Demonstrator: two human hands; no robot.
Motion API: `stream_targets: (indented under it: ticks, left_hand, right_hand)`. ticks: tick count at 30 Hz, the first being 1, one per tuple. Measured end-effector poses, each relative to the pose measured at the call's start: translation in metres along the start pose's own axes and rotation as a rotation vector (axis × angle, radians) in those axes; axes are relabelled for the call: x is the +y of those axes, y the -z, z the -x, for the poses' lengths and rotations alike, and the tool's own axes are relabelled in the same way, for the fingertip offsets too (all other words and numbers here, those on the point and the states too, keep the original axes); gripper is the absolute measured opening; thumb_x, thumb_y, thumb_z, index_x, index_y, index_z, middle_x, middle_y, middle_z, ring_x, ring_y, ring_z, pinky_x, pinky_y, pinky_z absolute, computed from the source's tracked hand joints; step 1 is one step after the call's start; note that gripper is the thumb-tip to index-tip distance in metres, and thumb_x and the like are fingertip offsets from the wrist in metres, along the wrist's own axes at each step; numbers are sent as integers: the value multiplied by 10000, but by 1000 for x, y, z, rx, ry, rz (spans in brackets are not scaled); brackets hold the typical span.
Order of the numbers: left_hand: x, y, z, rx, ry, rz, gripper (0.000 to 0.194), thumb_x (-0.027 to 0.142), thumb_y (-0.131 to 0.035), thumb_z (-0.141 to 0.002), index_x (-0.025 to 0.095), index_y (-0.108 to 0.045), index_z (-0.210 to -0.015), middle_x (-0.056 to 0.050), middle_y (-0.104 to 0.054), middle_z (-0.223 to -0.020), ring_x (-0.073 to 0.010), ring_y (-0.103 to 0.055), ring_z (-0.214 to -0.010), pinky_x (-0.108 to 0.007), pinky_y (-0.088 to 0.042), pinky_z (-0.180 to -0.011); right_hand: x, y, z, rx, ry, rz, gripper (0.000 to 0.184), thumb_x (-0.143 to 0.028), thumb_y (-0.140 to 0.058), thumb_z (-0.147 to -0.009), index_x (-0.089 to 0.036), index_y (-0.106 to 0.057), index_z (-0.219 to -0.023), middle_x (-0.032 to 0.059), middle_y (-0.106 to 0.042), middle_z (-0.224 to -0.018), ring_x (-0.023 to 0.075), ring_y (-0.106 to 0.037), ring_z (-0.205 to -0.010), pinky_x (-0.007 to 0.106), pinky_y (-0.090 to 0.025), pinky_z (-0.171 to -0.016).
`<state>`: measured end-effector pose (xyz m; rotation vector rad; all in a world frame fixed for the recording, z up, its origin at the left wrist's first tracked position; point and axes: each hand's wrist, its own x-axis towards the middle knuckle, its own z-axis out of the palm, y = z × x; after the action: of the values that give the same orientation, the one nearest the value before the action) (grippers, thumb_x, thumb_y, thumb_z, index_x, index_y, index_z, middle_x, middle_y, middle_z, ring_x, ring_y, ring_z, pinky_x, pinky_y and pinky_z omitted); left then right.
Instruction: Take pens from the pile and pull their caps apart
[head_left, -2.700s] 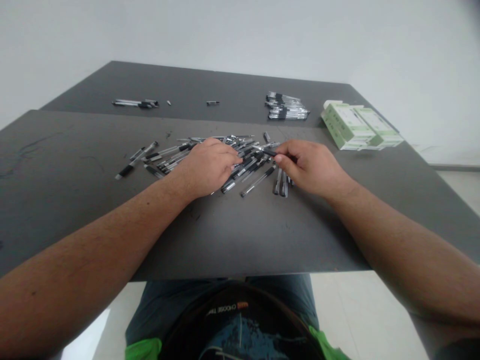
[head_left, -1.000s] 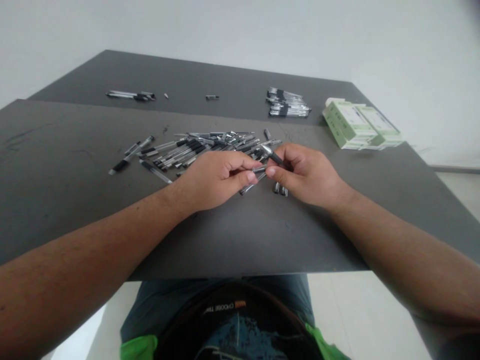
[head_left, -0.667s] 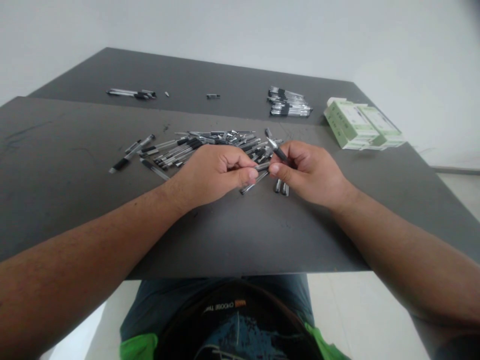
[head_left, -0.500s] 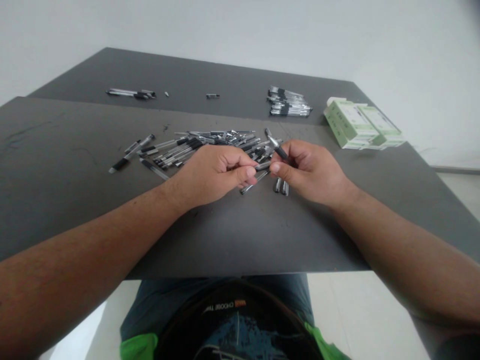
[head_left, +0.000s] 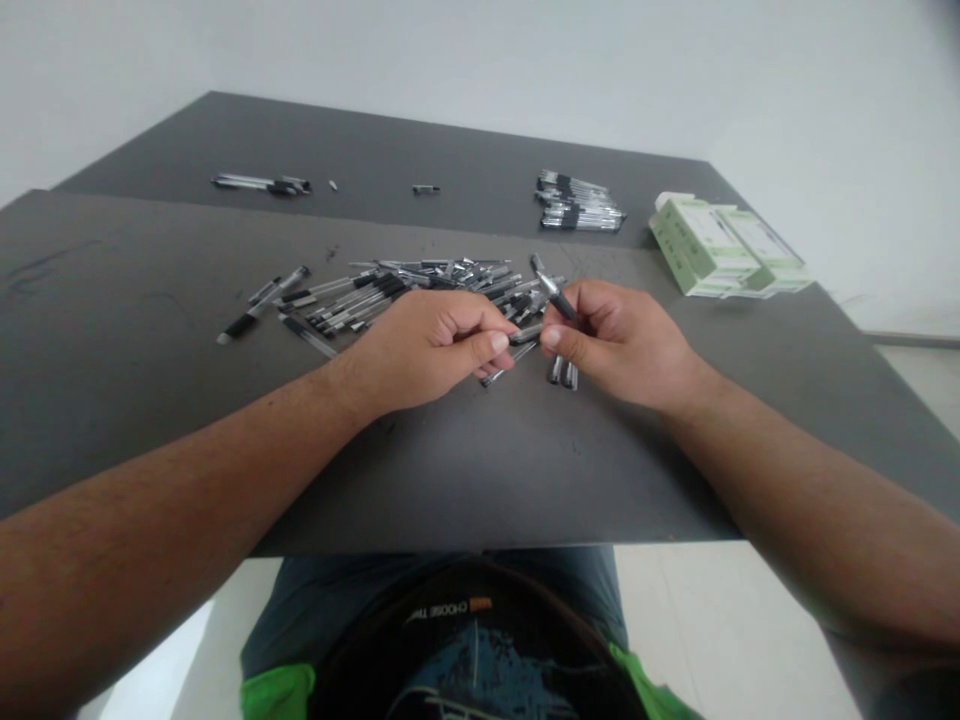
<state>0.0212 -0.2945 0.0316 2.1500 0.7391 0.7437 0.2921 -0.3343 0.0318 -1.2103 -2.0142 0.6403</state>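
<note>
In the head view, my right hand (head_left: 619, 340) is closed around an uncapped gel pen (head_left: 559, 300) with a black grip, its tip angled up and away. Between both hands sits a small clear and dark piece that looks like a pen cap (head_left: 527, 334). My left hand (head_left: 442, 345) pinches its left end with thumb and forefinger, while my right thumb and forefinger touch the other end. Just beyond the hands lies a loose pile of pens and pen parts (head_left: 367, 300), partly hidden by my left hand. Several pens (head_left: 562, 372) lie beneath my right hand.
Two green and white boxes (head_left: 709, 245) stand at the right. Neatly laid pens (head_left: 577, 203) lie at the back, with a few more pens (head_left: 262, 185) at back left. A single cap (head_left: 426, 189) rests between them. Loose pens (head_left: 262, 308) lie left of the pile.
My left hand has left the pile and come to the cap beside my right hand. The pen in my right hand has tilted more upright. Over the last half second the hands have barely moved.
</note>
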Motion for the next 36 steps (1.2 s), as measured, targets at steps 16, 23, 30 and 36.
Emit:
stream_targets:
  ticks: [16,23,30,36]
  left_hand:
    - [0,-2,0,19,24,-66,216,406,-729,-994,236,-844,-926,29,-834,-764,-142,-763,-694,-245,-519,-661]
    - [-1,-4,-2,5,151,89,230,401,-701,-989,213,-822,-935,-3,-846,-762,-163,-791,-667,-245,-582,-647]
    - [2,-3,0,19,78,-121,197,381,-709,-966,239,-832,-906,19,-838,-789,-161,-769,-728,-273,-511,-677]
    - [2,-9,1,41,45,-235,183,381,-731,-931,239,-846,-941,17,-812,-778,-168,-725,-722,-291,-479,-686]
  right_hand:
    - [-11,-4,1,-2,-10,54,253,-424,-780,-1021,-228,-733,-868,-18,-721,-734,152,-604,-641,296,-403,-611]
    - [-7,-4,2,-33,-70,-44,179,-353,-697,-1020,-227,-796,-941,5,-799,-793,184,-673,-675,324,-465,-662]
    - [-14,-10,1,34,-17,35,280,-408,-822,-939,-237,-655,-793,-35,-660,-714,139,-554,-636,297,-381,-607]
    - [-17,-13,4,-44,80,82,86,-292,-732,-966,-235,-749,-904,-20,-752,-795,149,-643,-705,286,-457,-680]
